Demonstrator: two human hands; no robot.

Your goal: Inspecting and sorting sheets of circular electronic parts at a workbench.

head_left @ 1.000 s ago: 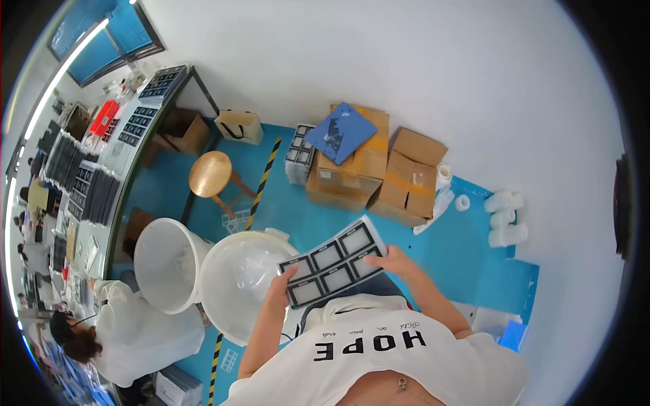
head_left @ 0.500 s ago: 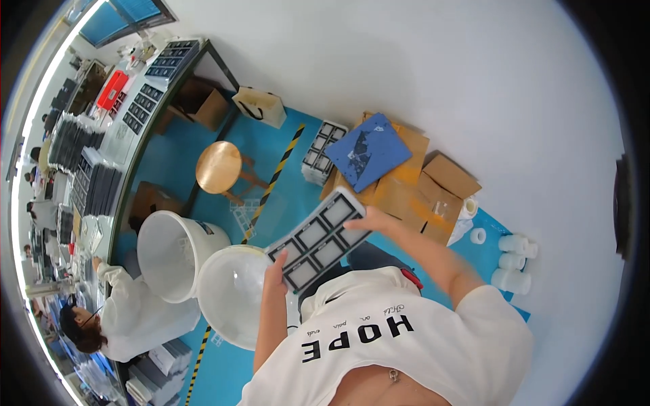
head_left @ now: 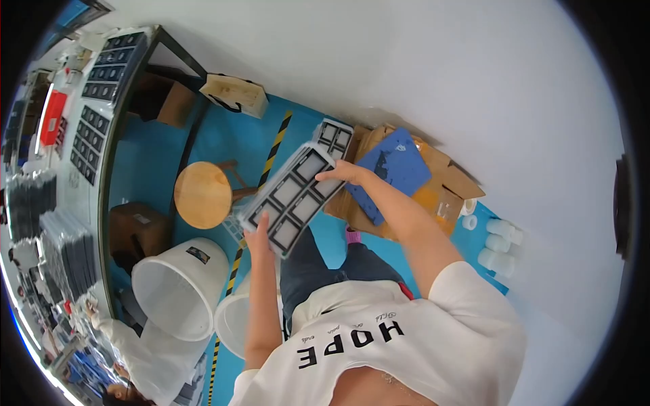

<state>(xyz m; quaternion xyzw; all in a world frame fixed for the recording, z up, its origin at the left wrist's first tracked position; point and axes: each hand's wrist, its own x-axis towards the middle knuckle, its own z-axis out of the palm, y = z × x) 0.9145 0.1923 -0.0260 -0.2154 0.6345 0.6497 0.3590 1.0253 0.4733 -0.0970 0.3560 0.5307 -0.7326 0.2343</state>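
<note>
A thick stack of white trays (head_left: 290, 196) with black-edged rectangular windows is held out in front of my body, tilted up toward the right. My left hand (head_left: 259, 237) grips its near left end, thumb on top. At the far right end my right hand (head_left: 342, 174) has closed round the edge, thumb lying over the top face. The fingers under the stack are hidden. Just beyond it on the floor, a similar stack of windowed trays (head_left: 336, 134) stands beside the cardboard boxes (head_left: 443, 177), partly covered by the held one.
A blue board (head_left: 396, 169) lies on the boxes. White rolls (head_left: 497, 245) stand at the right by the wall. Left of me are a round wooden stool (head_left: 203, 195) and two white tubs (head_left: 152, 277). A long workbench (head_left: 101, 196) holds stacked trays; a co-worker in white (head_left: 139, 355) is beside it.
The held stack has shifted up and left in the view, nearer the floor stack. My view has turned, my legs now show more, and the nearer tub has slid lower, partly behind my arm.
</note>
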